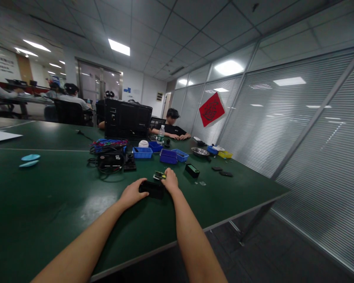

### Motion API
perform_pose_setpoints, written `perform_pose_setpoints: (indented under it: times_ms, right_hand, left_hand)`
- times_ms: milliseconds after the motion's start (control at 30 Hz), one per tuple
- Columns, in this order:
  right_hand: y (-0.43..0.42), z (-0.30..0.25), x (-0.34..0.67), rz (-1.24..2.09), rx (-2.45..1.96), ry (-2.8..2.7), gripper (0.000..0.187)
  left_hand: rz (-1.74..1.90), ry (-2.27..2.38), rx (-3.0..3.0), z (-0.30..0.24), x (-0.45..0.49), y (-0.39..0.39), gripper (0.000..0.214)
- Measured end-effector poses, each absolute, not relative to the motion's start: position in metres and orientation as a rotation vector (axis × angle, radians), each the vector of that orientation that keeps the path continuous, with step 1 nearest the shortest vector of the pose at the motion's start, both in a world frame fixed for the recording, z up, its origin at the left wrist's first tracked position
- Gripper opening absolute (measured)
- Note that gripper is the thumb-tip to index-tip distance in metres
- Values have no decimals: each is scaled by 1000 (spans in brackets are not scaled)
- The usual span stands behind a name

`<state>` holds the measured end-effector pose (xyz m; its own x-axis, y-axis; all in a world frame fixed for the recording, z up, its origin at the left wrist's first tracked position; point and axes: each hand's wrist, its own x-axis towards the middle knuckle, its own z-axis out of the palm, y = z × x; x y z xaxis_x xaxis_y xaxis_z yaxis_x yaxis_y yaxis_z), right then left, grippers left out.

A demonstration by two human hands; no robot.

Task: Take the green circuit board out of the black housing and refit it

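My left hand [135, 193] grips the left end of a black, box-shaped plastic case [152, 190], thumb on the near side and fingers on the far side. The case rests on or just above the green table [118, 220]. Just beyond it, my right hand [170, 181] pinches a small green circuit board [158, 175] with a yellow part at its right side. The board is held over the far edge of the case; whether the two touch I cannot tell. To the right stands a second black case [192, 170] with a green inside.
Blue bins [142, 152], a black power unit [110, 160] with cables and a white ball-shaped object [143, 144] stand beyond my hands. Right of them are a metal bowl [200, 151] and flat black pieces [225, 173]. Across the table, a person [172, 127] sits near a water bottle [161, 133].
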<state>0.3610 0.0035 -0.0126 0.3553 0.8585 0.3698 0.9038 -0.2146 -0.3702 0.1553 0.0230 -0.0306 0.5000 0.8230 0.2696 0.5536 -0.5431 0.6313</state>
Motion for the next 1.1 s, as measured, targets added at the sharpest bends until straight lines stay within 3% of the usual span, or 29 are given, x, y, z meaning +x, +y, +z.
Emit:
perform_pose_setpoints:
  times_ms: [333, 700, 833, 967, 1100]
  right_hand:
    - [8, -16, 368, 126, -1866, -1572, 39]
    - [4, -8, 369, 79, -1996, -1564, 42]
    - [1, 3, 364, 166, -1726, -1359, 42]
    - [-4, 15, 357, 540, -1247, -1257, 45]
    - [-8, 17, 350, 721, -1132, -1323, 42]
  left_hand:
    - [744, 1102, 2279, -32, 156, 24, 60]
    - [766, 1156, 2304, -31, 155, 22, 57]
    - [813, 1176, 2290, -33, 155, 24, 56]
    - [839, 1247, 2278, -34, 155, 26, 57]
    - [859, 1291, 2265, -35, 155, 28, 56]
